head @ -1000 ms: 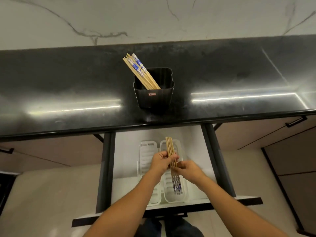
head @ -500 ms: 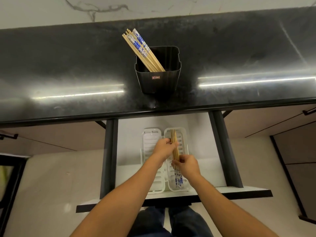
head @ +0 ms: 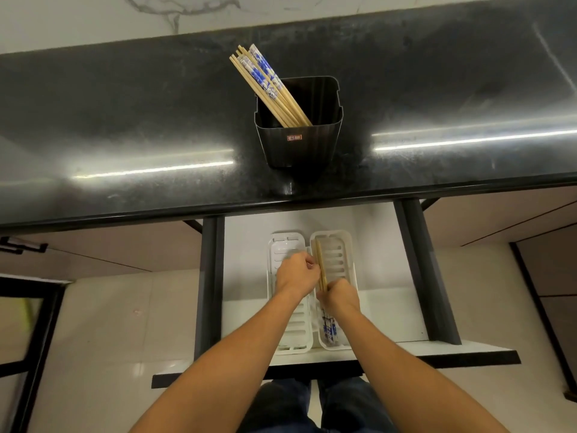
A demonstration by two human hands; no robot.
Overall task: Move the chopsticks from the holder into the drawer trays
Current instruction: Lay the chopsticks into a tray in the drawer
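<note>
A black holder (head: 299, 145) stands on the dark counter with several bamboo chopsticks (head: 268, 85), blue-and-white at their tops, leaning to its left. Below, the open drawer holds two white slotted trays, the left tray (head: 285, 242) and the right tray (head: 338, 245). A bundle of chopsticks (head: 320, 264) lies lengthwise in the right tray, its blue ends near the front. My right hand (head: 338, 296) grips the bundle at its middle. My left hand (head: 296, 273) is curled beside it, fingertips against the sticks' upper part.
The black counter's front edge (head: 281, 204) overhangs the back of the drawer. Dark drawer rails (head: 208, 276) run along both sides. Cabinet fronts with black handles (head: 18, 245) flank the drawer. My legs show below the drawer front (head: 312, 362).
The bundle has gone down from above the tray into the right tray, both hands lowering with it. The view has tilted down, so the holder sits higher in frame.
</note>
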